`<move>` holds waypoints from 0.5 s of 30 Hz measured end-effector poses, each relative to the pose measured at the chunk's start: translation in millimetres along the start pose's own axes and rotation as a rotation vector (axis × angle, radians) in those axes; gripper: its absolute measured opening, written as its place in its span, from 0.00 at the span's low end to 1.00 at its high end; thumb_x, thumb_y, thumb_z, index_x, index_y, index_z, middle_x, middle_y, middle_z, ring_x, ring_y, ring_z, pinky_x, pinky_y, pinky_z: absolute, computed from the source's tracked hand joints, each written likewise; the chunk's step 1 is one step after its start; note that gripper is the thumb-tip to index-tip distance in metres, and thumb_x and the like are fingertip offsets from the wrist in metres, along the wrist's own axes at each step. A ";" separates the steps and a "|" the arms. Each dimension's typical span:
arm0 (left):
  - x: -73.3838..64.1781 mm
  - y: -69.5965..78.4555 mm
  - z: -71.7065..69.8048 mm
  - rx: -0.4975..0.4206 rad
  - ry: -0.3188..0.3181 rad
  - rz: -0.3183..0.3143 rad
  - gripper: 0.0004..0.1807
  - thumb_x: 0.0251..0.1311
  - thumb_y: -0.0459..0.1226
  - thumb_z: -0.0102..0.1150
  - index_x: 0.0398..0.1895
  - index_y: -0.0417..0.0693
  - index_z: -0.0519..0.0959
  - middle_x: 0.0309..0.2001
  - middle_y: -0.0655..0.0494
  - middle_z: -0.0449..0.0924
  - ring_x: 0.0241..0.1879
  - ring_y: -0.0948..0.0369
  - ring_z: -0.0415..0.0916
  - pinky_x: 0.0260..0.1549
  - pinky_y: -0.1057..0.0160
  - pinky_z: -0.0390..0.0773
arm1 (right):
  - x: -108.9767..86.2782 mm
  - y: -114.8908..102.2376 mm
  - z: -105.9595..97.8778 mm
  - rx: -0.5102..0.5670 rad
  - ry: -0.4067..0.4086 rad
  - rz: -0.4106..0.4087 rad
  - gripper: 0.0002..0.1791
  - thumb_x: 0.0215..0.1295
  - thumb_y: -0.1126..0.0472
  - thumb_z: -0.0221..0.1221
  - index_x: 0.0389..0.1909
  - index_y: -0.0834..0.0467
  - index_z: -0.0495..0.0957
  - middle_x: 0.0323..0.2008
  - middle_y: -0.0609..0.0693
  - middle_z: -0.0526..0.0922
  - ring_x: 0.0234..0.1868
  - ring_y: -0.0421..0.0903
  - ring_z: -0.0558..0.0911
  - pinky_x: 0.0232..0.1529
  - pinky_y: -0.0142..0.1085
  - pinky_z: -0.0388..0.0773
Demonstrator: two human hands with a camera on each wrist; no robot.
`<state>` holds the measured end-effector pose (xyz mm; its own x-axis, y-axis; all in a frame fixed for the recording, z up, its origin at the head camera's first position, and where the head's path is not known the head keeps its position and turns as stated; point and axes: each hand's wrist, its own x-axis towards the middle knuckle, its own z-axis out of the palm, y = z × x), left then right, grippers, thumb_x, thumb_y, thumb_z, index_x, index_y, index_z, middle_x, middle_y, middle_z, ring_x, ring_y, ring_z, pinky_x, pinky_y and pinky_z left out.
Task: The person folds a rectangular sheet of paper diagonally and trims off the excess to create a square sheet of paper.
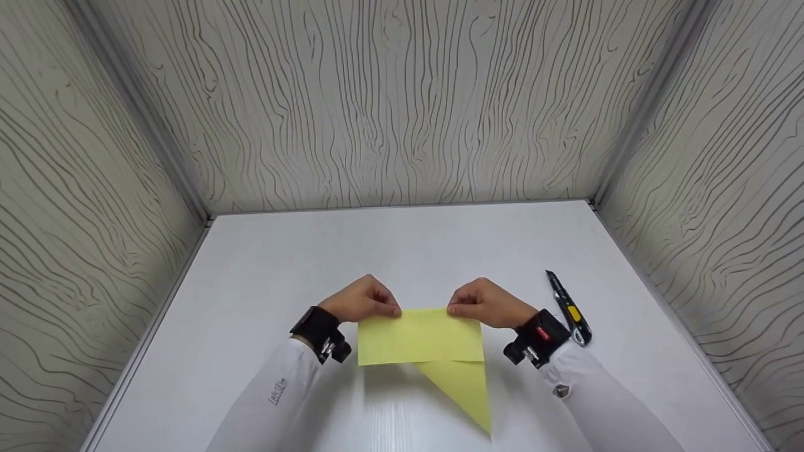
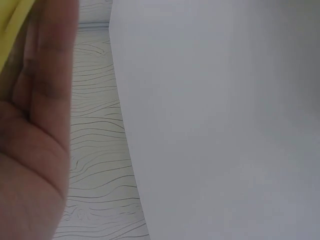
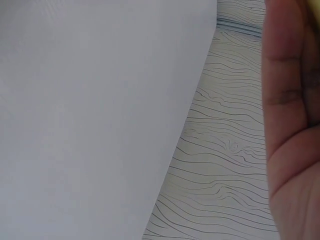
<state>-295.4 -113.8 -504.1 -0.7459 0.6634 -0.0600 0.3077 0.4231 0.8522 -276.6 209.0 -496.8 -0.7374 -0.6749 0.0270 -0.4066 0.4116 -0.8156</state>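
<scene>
A folded sheet of yellow paper (image 1: 419, 339) hangs between both hands, with a flat band across the top and a pointed triangular flap below it at the right. My left hand (image 1: 364, 299) pinches its top edge near the left end. Toward the right end of the same edge, my right hand (image 1: 487, 302) pinches it too. In the left wrist view a sliver of the yellow paper (image 2: 7, 27) shows beside the left hand (image 2: 35, 125). The right wrist view has the right hand (image 3: 292, 115) at its right border, and its fingertips are cut off there.
A black and yellow utility knife (image 1: 570, 309) lies on the white table (image 1: 282, 251), right of the right hand and close to that wrist's strap. Wood-patterned panels (image 1: 389, 107) enclose the table at the back and on both sides.
</scene>
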 end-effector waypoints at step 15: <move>-8.7 -16.8 -4.8 -0.055 0.016 -0.056 0.09 0.70 0.34 0.69 0.40 0.34 0.92 0.31 0.59 0.90 0.29 0.69 0.78 0.34 0.71 0.78 | -8.6 11.5 -3.3 0.116 0.033 -0.004 0.10 0.77 0.67 0.63 0.37 0.69 0.88 0.29 0.63 0.89 0.25 0.33 0.82 0.28 0.26 0.80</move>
<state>-296.9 -129.7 -515.4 -0.7704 0.6296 -0.1004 0.2325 0.4241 0.8753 -276.8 221.6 -504.5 -0.7538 -0.6554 0.0481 -0.3462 0.3339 -0.8767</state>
